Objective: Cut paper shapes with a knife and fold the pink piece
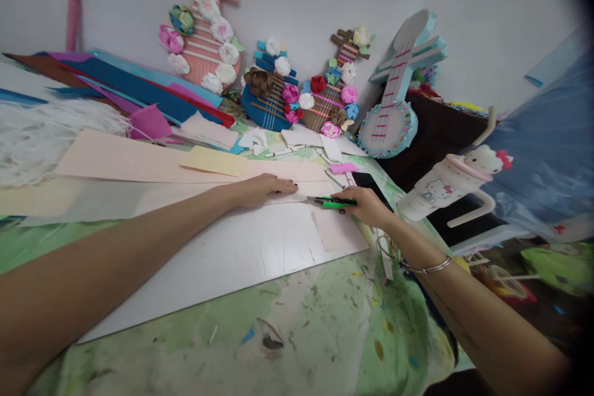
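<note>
My left hand [260, 190] lies flat, fingers stretched out, pressing on pale pink paper [297, 171] over a white board [223, 266]. My right hand [370, 206] is closed around a green and black utility knife [332, 202]. Its blade points left, close to the paper's edge and a short way from my left fingertips. Whether the blade touches the paper, I cannot tell. A small pale pink piece [341, 230] rests on the board below the knife. On the long pale pink strip lies a yellow paper piece [214, 161].
Paper-flowered instrument models, one pink [204, 52] and one blue [266, 108], lean against the wall. White paper shreds [41, 139] and coloured sheets [153, 93] pile up at left. A white cup [439, 185] stands at right, beyond a dark phone-like object [372, 189]. Pens [288, 151] lie behind the paper.
</note>
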Tool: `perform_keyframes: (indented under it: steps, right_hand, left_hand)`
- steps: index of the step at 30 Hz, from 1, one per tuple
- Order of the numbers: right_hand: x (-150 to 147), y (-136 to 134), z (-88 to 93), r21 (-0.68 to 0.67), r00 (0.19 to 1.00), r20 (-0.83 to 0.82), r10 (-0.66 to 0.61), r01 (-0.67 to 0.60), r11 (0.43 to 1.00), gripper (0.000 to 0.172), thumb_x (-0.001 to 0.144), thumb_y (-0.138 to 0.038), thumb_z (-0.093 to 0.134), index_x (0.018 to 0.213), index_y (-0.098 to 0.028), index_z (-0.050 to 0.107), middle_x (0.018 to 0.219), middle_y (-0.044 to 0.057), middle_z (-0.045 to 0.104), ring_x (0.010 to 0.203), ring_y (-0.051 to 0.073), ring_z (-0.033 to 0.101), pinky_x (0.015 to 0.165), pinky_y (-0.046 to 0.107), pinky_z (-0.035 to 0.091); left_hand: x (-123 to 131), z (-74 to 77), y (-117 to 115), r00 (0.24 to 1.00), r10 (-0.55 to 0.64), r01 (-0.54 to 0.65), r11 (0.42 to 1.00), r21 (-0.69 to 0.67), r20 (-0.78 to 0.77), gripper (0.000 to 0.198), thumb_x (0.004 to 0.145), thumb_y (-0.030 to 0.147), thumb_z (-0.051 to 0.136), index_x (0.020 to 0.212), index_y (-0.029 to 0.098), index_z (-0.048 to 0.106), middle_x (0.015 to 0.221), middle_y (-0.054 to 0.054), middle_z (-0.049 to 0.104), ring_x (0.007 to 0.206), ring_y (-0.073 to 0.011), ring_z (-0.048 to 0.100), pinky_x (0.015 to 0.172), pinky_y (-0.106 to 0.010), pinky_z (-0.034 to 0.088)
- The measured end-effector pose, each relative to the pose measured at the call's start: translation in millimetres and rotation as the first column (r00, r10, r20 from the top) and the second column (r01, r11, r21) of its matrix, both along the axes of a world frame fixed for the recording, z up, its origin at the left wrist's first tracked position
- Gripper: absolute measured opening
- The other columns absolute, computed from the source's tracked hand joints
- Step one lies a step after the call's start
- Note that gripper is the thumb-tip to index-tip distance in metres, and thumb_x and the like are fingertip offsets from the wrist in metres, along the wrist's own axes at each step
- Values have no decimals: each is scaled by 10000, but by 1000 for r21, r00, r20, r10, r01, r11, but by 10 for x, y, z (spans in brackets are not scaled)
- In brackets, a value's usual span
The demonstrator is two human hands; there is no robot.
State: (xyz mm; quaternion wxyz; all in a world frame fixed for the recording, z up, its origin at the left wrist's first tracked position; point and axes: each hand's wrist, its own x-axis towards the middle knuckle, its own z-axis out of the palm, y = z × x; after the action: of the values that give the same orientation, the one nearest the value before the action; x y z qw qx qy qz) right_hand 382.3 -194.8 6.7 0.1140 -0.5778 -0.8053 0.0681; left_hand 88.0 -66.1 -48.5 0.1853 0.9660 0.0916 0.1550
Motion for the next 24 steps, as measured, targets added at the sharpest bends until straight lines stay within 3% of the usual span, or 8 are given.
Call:
perform_keyframes:
  steps: [11, 20, 24]
  right_hand:
    - [-58, 40, -43, -1, 1000, -24, 12, -12, 1000, 475, 687, -31, 647, 1113, -226, 729, 1009, 64, 718, 927, 226, 662, 862, 330, 497]
    - [29, -76, -35, -22, 996, -67, -53, 51, 998, 444, 683, -57, 676, 1093, -216, 740, 1018, 64, 707, 929, 232, 664, 872, 329, 498]
    - [10, -78, -37, -7, 998, -40, -51, 51, 999, 463, 701, -38, 650, 1124, -211, 724, 1037, 74, 705, 956, 239, 656, 892, 345, 488]
  left_hand:
    - [14, -11, 3, 999, 19, -18, 1000, 6, -28, 379, 1006, 210, 363, 1345, 284, 516, 1448, -28, 470, 1361, -180, 406, 1094, -319, 268]
    - [20, 3, -3, 1000, 13, -13, 1000, -7, -16, 369, 1007, 235, 367, 1332, 265, 539, 1442, -45, 475, 1357, -183, 415, 1105, -316, 276]
    - [-6, 24, -18, 1000, 26, -26, 999, -31, -13, 409, 981, 168, 379, 1345, 279, 528, 1440, -32, 477, 1340, -185, 437, 1086, -318, 319]
